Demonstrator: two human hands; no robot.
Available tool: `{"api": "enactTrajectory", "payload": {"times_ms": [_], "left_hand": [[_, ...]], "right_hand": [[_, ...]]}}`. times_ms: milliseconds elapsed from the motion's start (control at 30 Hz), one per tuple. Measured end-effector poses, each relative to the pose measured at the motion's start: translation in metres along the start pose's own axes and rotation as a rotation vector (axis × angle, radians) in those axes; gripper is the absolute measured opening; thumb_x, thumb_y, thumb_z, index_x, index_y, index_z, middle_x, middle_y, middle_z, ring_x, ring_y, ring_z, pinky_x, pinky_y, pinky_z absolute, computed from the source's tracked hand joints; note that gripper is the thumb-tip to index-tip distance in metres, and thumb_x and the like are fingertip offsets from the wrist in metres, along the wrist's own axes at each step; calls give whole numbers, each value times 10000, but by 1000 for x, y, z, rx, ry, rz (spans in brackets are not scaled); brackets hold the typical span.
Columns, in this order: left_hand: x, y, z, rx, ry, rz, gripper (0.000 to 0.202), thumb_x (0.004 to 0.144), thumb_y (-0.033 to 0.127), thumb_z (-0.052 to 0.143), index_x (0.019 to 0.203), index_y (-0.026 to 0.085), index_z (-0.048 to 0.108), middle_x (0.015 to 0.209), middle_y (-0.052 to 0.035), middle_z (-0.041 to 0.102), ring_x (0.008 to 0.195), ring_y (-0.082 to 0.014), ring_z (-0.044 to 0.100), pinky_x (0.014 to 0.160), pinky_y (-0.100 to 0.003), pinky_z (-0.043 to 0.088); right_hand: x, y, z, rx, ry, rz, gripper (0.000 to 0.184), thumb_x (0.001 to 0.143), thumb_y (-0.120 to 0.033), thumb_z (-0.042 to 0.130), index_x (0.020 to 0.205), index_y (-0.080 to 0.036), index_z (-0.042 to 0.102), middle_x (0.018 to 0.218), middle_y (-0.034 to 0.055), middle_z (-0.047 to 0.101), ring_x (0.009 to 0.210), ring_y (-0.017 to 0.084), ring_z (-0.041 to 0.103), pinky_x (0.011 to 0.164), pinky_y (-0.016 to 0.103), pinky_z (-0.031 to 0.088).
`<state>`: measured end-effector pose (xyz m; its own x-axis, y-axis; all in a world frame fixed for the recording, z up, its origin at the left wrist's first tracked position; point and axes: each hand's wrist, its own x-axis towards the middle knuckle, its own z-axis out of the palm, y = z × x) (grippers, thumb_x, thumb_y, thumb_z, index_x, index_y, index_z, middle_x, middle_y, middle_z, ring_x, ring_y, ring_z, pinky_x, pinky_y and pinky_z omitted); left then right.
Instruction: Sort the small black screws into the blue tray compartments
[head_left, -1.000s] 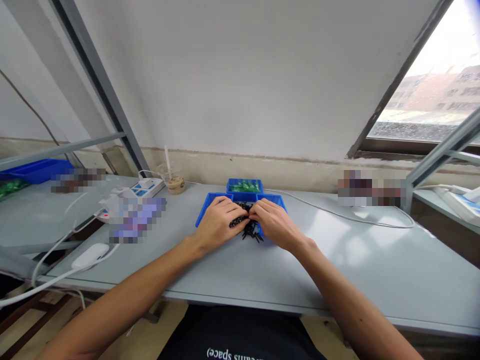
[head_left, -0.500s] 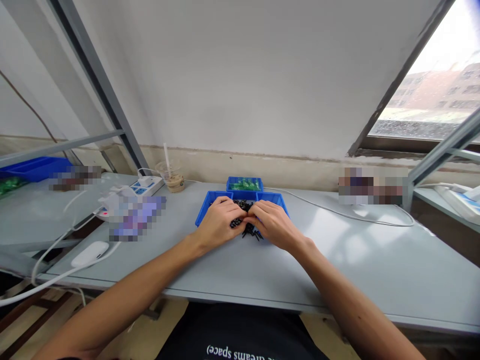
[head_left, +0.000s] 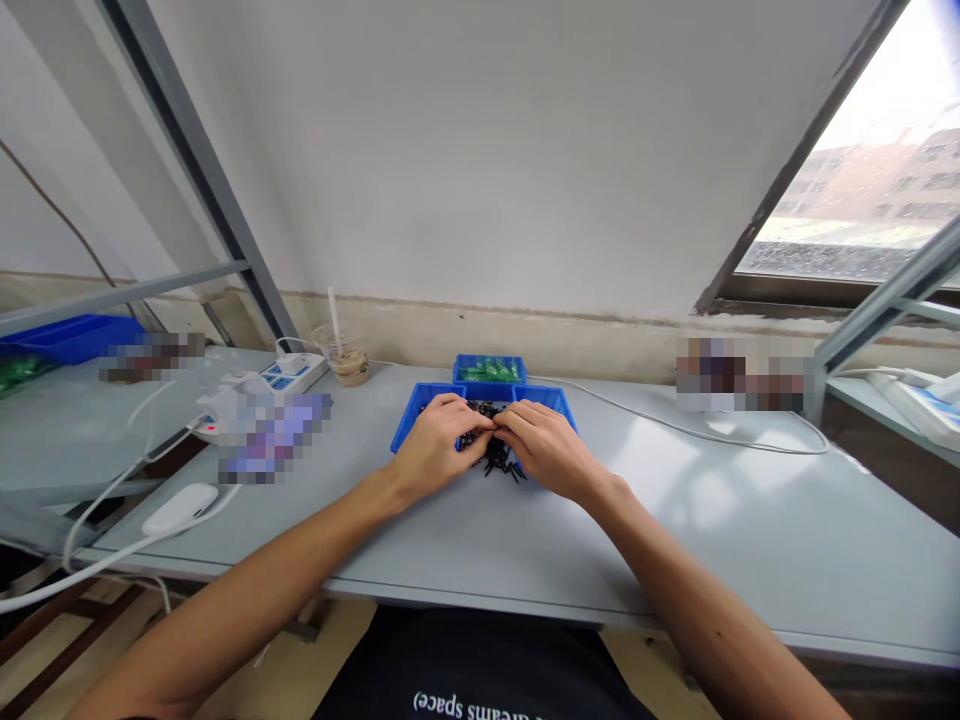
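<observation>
Our left hand [head_left: 433,452] and right hand [head_left: 553,452] cover most of the blue tray [head_left: 407,424]. We cannot tell whether their fingertips grip anything where they meet over the small black parts [head_left: 496,462], which are too small to name. The green pieces [head_left: 489,371] behind are just as unclear. Blurred patches hide things beside the power strip [head_left: 292,372], at far left and below the window [head_left: 862,200]. The left edge cuts off a blue bin [head_left: 52,338].

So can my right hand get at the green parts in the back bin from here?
Probably yes: the right hand is just in front of the small blue bin; nothing covers the green parts.
</observation>
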<state>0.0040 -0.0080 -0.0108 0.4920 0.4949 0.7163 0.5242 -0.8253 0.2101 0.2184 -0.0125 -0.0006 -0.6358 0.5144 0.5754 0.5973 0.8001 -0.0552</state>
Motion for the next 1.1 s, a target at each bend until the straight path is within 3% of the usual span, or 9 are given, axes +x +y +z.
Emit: {"api": "enactTrajectory", "payload": {"times_ms": [233, 400, 1100], "left_hand": [[2, -1, -2, 68, 0, -22, 170, 1017, 295, 586, 1062, 218, 731, 933, -18, 780, 842, -176, 671, 968, -408, 448], [2, 0, -3, 76, -34, -42, 182, 1016, 299, 573, 1015, 202, 726, 911, -22, 774, 824, -183, 665, 951, -404, 446], [1, -2, -2, 96, -76, -41, 199, 993, 238, 537, 1047, 187, 721, 935, -32, 785, 838, -192, 671, 945, -415, 456]], "right_hand": [[0, 1, 0, -1, 131, 20, 164, 1034, -216, 516, 925, -189, 637, 874, 53, 684, 791, 182, 591, 755, 323, 444], [0, 1, 0, 36, 206, 20, 125, 1032, -211, 520, 984, -204, 636, 916, 55, 699, 835, 191, 616, 790, 329, 465], [0, 2, 2, 50, 191, -21, 169, 1058, -196, 472, 949, -195, 601, 894, 49, 671, 808, 175, 592, 771, 301, 455]]}}
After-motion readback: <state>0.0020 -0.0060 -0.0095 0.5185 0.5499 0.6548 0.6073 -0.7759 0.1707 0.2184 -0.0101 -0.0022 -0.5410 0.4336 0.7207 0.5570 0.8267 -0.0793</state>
